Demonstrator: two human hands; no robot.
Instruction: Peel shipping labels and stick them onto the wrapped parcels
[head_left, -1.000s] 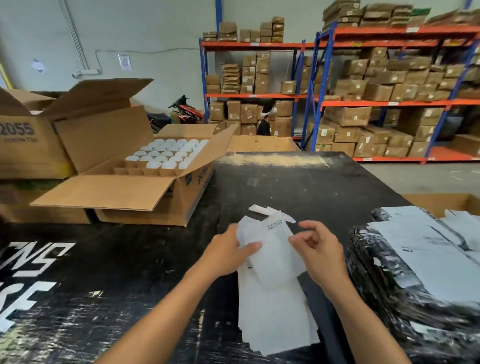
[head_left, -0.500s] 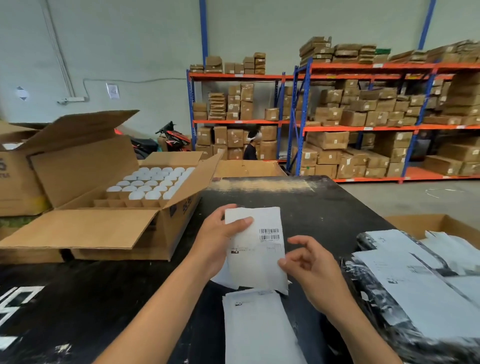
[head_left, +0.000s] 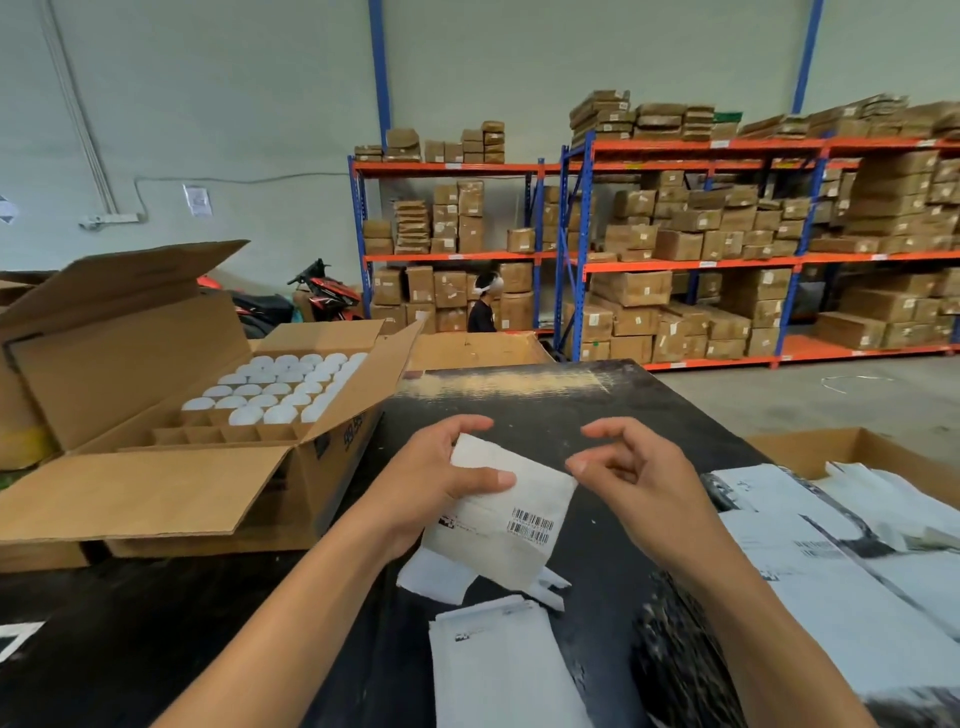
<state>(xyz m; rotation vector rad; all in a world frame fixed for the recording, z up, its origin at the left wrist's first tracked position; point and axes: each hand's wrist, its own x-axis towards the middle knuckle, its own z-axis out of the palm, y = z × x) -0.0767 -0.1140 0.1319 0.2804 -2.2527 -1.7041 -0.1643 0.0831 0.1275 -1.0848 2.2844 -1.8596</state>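
My left hand (head_left: 431, 483) grips a white shipping label (head_left: 509, 519) with a barcode, held tilted above the black table (head_left: 519, 395). My right hand (head_left: 634, 478) hovers just right of the label's upper corner, thumb and forefinger curled close together, with nothing visibly between them. A stack of more labels (head_left: 498, 670) lies on the table below my hands. Black wrapped parcels (head_left: 680, 670) with white labels on top are piled at the right.
An open carton (head_left: 156, 483) of white round-topped items stands at the left. A low cardboard box (head_left: 831, 449) sits behind the parcels. Shelving racks (head_left: 675, 260) full of cartons, a person and a parked motorbike are far behind.
My left hand lifted one label off the stack and tilted it. My right hand came off the label's edge and now sits beside its corner. The head camera tipped up.
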